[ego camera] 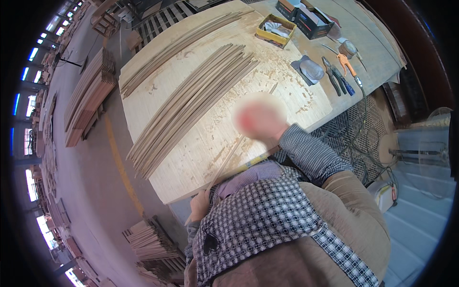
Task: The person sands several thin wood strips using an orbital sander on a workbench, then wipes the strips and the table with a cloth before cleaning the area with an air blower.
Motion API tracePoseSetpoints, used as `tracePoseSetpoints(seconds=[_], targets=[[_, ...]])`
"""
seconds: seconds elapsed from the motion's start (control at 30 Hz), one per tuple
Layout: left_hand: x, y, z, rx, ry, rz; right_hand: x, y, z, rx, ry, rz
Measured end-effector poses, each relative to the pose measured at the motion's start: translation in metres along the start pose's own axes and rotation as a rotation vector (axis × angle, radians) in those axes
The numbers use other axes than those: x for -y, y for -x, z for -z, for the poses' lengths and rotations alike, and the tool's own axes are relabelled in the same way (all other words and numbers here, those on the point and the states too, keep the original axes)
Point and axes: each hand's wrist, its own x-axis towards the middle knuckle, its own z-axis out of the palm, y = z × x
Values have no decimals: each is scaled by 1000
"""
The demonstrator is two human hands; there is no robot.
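Observation:
A thin wooden strip (226,160) runs slantwise over the near part of a plywood board (193,158). Its lower end passes through the closed fingers of my left hand (199,206), beside the board's near left corner. My right hand (263,118) lies over the strip farther up, where the strip shows again beyond it. A blur covers that hand and a reddish patch at it, so the grip of its fingers is hidden. Left of my right hand, a row of similar wooden strips (193,107) lies side by side on the board.
More strips (186,39) lie along the board's far side. At right are pliers (335,77), an orange air blow gun (346,64) with its hose, a yellow box (274,38) and dark cartons (312,25). Stacked wood (93,97) stands on the floor at left.

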Motion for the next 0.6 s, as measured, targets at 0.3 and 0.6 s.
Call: tracePoseSetpoints(seconds=[0.3, 0.6], targets=[[-12, 12, 23, -52, -31, -101, 127, 22, -6, 274, -114, 204], [-4, 11, 7, -27, 129, 73, 13, 3, 16, 132, 5, -57]])
